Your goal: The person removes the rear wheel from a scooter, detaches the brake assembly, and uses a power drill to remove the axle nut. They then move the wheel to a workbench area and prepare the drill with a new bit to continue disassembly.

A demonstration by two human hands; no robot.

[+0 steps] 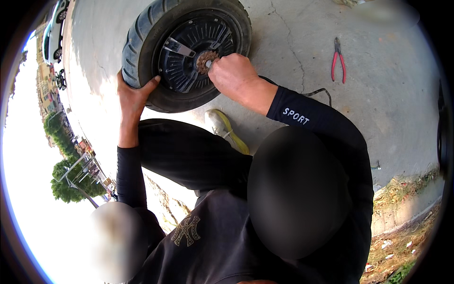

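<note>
Red-handled pliers (337,49) well apart from the wheel (182,61); 1 shoe (223,127) near it

Black rubber-tyred wheel (185,67), ribbed dark hub (176,73) facing the person, tyre (136,54) gripped by left hand (133,97), rusty toothed sprocket (202,62) beside right hand (236,76), silver axle end (208,64) at its fist
</note>
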